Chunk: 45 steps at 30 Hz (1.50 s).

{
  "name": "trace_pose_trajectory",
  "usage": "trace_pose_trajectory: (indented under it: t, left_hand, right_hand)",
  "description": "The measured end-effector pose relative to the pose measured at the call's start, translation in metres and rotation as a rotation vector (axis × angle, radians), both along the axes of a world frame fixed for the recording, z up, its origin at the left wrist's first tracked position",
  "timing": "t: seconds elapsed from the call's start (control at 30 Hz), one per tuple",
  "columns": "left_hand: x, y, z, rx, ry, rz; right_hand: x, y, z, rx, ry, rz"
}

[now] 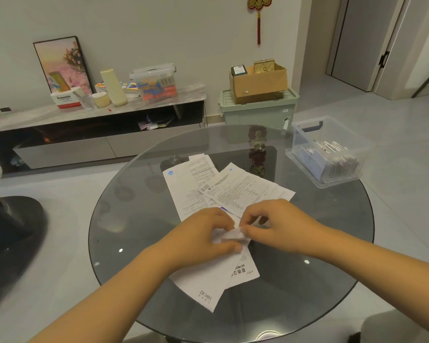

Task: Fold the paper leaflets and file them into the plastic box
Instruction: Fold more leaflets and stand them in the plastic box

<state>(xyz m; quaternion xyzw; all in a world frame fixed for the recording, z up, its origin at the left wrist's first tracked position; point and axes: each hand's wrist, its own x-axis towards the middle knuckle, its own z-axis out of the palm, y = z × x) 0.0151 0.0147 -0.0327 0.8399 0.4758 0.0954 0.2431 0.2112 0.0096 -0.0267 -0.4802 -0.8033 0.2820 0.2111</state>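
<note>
Grip: a small white folded paper leaflet point(232, 235) is pinched by left hand point(203, 233) and right hand point(273, 222), so the crease holds.
Beyond grip: unfolded printed sheets point(233, 186) are spread.
Far right: the clear plastic box point(328, 151), partly filled.

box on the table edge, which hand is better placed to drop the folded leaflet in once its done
Right, probably. The box sits at the table's far right edge, on the right hand's side, with bare glass between. The left hand would have to cross over it. Both hands pinch the leaflet.
</note>
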Motion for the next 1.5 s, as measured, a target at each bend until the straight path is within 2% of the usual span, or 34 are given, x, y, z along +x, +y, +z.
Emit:
trace_pose_trajectory:
  t: [0.2, 0.33, 0.43, 0.63, 0.77, 0.93, 1.03, 1.17, 1.33, 1.5]
  left_hand:
    - [0.003, 0.003, -0.002, 0.011, -0.060, 0.156]
    - [0.006, 0.005, -0.006, 0.046, -0.114, 0.193]
    - [0.009, 0.007, -0.014, 0.055, -0.097, 0.201]
    - [0.008, 0.013, -0.014, 0.073, -0.033, 0.275]
    - [0.010, 0.013, -0.008, 0.096, 0.005, 0.281]
    - [0.011, 0.012, -0.006, 0.017, -0.171, 0.354]
    - [0.012, 0.010, -0.002, -0.054, -0.342, 0.413]
    - [0.017, 0.008, 0.012, -0.122, -0.508, 0.464]
    - [0.032, 0.007, 0.031, -0.233, -0.671, 0.433]
    - [0.055, 0.011, 0.041, -0.136, -0.675, 0.485]
  right_hand:
    - [-0.010, 0.012, -0.003, -0.118, 0.197, -0.160]
    - [-0.011, 0.011, -0.005, -0.022, 0.207, -0.226]
    - [-0.012, 0.007, -0.008, 0.083, 0.109, -0.194]
    - [-0.013, 0.002, -0.015, 0.171, -0.256, -0.016]
    - [-0.013, -0.002, -0.014, 0.188, -0.302, -0.005]
    - [-0.013, -0.002, -0.013, 0.151, -0.240, -0.043]
    - [-0.010, 0.002, -0.011, 0.081, -0.046, -0.151]
    - [-0.007, 0.009, 0.000, -0.137, 0.176, -0.237]
    - [0.005, 0.016, 0.019, -0.090, 0.241, -0.248]
    - [0.021, 0.018, 0.032, -0.049, 0.198, -0.221]
